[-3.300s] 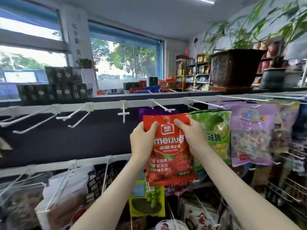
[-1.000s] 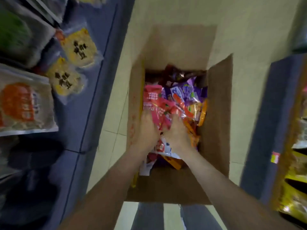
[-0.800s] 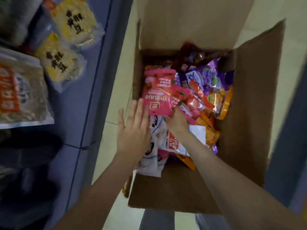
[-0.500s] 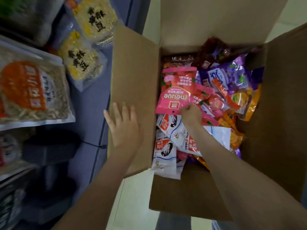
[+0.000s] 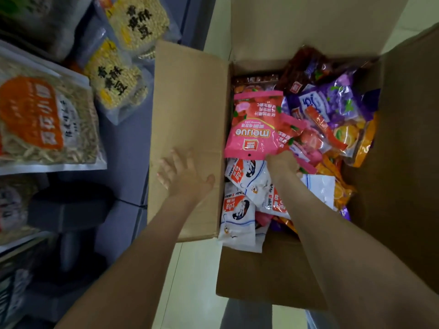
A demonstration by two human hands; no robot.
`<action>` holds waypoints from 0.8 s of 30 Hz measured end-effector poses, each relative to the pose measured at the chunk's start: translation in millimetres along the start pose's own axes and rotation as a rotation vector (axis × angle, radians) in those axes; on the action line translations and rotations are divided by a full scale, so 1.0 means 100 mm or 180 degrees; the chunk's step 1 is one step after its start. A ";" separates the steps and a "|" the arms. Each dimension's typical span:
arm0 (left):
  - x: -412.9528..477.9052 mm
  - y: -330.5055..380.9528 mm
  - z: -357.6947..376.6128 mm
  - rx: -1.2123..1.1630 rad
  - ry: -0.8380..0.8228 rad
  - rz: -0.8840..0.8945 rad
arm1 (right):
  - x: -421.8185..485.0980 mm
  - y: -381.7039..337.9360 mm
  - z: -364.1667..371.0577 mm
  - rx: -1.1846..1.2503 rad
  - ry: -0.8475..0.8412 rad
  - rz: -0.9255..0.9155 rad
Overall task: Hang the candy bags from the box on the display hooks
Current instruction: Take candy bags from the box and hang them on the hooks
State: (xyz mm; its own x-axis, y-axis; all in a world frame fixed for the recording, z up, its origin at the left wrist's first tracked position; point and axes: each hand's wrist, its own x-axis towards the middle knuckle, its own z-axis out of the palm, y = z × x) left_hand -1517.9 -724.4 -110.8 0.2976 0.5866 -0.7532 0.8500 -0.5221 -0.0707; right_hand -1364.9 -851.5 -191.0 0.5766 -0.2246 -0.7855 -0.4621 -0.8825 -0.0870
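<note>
A pink glossy plastic candy bag (image 5: 255, 129) printed "meijue" is lying on top of the heap inside the open brown cardboard box (image 5: 403, 162). It is sitting at the heap's left side, close against the box's left wall, with its lettering upside down to the camera and its hang-hole end pointing towards the person. The right hand (image 5: 282, 162) is reaching into the box with its fingers curled over that near edge, pinching the pink bag at its right corner.

Just nearer than the pink bag, white plastic candy bags with red labels (image 5: 247, 179) are overlapping one another under the right forearm. Shiny purple candy bags (image 5: 332, 103) are crowding the far right of the heap. Orange candy bags (image 5: 349, 136) are leaning against the right wall, and a dark red bag (image 5: 306, 67) is lying at the far end.

The left hand (image 5: 184, 175) is resting outside the heap on the box's left cardboard flap (image 5: 187, 103), which is folded outward. Its fingers are straight and spread apart, holding nothing.

The box is standing on a pale tiled floor (image 5: 197, 281) beside blue-grey shelving (image 5: 128, 143). On that shelving a large clear bag with an orange label (image 5: 45, 119) and two clear bags of yellow pieces with black characters (image 5: 114, 84) are lying.
</note>
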 end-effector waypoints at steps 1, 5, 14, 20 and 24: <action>-0.04 0.03 0.02 0.0022 0.0023 0.0051 | -0.01 0.00 0.00 0.0025 -0.0007 -0.0077; -0.31 0.27 -0.04 -0.0177 0.0236 0.0334 | -0.34 -0.07 -0.22 0.0676 0.0313 -0.0852; -1.60 0.60 -1.25 -0.1695 0.0879 0.1691 | -2.33 -0.27 -2.02 -0.0990 -0.0511 -0.3739; -3.13 0.31 -2.45 -0.2754 0.0859 0.1606 | -3.90 -0.46 -3.27 -0.0874 -0.0727 -0.4481; -4.25 -0.02 -3.08 -0.3321 0.1792 0.1352 | -4.90 -0.66 -3.92 -0.0873 -0.0744 -0.4655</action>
State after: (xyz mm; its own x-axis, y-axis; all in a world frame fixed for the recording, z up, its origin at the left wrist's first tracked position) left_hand -1512.0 -782.4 410.6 0.5566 0.8090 -0.1890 0.5038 -0.1477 0.8511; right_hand -1352.8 -844.9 439.5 0.2750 0.9426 -0.1895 0.5611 -0.3174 -0.7644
